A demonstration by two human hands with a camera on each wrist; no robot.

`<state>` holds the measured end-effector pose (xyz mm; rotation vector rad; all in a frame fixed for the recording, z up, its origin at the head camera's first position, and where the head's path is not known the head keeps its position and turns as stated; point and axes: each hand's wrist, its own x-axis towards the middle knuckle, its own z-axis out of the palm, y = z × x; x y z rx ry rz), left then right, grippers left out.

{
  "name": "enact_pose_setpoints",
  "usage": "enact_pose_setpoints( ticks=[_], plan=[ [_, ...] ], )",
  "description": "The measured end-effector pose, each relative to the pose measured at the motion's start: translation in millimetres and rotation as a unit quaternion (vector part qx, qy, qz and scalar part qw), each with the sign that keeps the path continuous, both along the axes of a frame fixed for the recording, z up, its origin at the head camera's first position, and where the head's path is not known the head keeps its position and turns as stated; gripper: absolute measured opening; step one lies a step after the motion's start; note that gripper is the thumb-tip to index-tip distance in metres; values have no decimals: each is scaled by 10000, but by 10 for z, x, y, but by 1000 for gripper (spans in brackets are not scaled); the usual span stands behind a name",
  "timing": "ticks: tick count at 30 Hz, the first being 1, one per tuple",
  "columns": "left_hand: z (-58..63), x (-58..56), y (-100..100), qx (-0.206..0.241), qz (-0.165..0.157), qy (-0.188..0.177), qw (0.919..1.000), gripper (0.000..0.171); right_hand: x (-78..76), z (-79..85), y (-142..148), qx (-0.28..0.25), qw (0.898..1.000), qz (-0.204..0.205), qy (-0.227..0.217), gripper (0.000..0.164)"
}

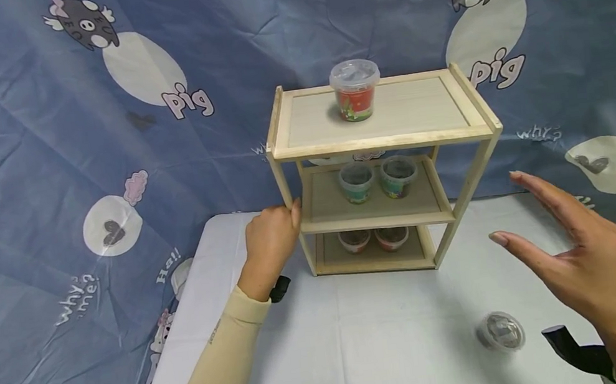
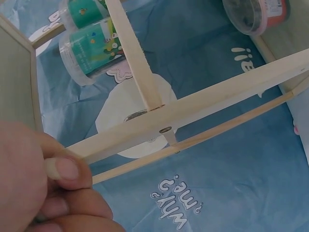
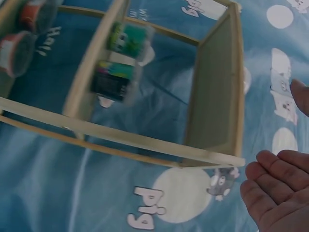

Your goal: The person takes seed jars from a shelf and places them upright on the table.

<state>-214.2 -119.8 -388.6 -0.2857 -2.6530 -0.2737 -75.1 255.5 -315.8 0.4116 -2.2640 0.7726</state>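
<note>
A three-tier wooden shelf [image 1: 371, 148] stands on the white table. My left hand [image 1: 274, 236] grips its front left post, fingers curled around the wood, and the left wrist view shows the thumb and fingers [image 2: 89, 203] at that post. Off to the shelf's right, my right hand [image 1: 596, 249] is held in the air with thumb and fingers spread and holds nothing. On the top tier stands a lidded clear cup with a red label [image 1: 355, 90]. The middle tier bears two green-labelled cups [image 1: 356, 182], and two red-labelled cups [image 1: 355, 241] stand on the bottom tier.
A clear lidded cup [image 1: 500, 331] stands on the white table [image 1: 380, 341] at the front right, near my right wrist. A blue cloth with pig prints [image 1: 225, 50] hangs behind the shelf. Black wrist mounts [image 1: 578, 351] show at both wrists.
</note>
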Motion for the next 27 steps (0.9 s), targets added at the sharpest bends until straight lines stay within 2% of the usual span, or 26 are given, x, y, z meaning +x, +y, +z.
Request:
enact_pose_setpoints(
  ticks=[6, 10, 15, 21, 27],
  plan=[
    [-5, 8, 4, -24, 76, 22, 10000, 63, -94, 200, -94, -138, 9991, 228, 335, 66],
    [2, 10, 5, -31, 56, -17, 10000, 62, -116, 271, -178, -167, 9983, 304, 463, 73],
    [12, 19, 0, -48, 75, 23, 10000, 62, -144, 302, -218, -189, 9984, 284, 455, 69],
    [3, 22, 8, 26, 62, 22, 10000, 62, -191, 311, -206, -169, 9982, 304, 483, 72],
    [3, 21, 16, 84, 69, 88, 9999, 61, -191, 364, -248, -153, 9983, 325, 449, 61]
  ],
)
